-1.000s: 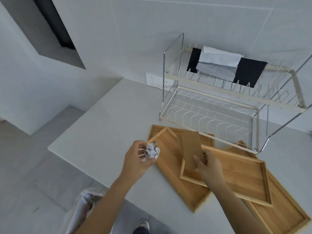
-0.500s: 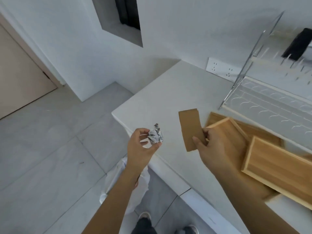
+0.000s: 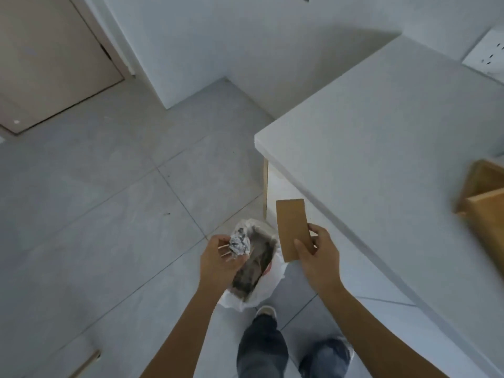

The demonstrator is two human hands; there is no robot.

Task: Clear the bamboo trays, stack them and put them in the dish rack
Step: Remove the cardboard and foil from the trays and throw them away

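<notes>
The bamboo trays (image 3: 484,205) sit at the right edge of the frame, blurred, on the white counter (image 3: 381,137); only a corner of them shows, one tray lying over another. Your hands are well apart from them, low in the centre of the frame.

Your left hand (image 3: 221,261) has its fingers curled around a crumpled ball of foil (image 3: 240,244), pinching it between thumb and fingertips. It hangs directly over a bin lined with a white bag (image 3: 259,271), which stands on the floor just beside the counter's corner; dark scraps show inside the bag.

Your right hand (image 3: 317,257) grips a flat brown card (image 3: 293,229) by its lower end, thumb on the near face and fingers behind, the card standing nearly upright. It hangs to the right of the bin, in front of the counter's side panel.

Below the hands, your jeans (image 3: 261,347) and one shoe (image 3: 266,312) show at the bottom of the frame, the shoe close to the bag. Grey floor tiles (image 3: 109,200) fill the left; a beige door (image 3: 49,58) is upper left, and a wall socket (image 3: 488,54) upper right above the counter.
</notes>
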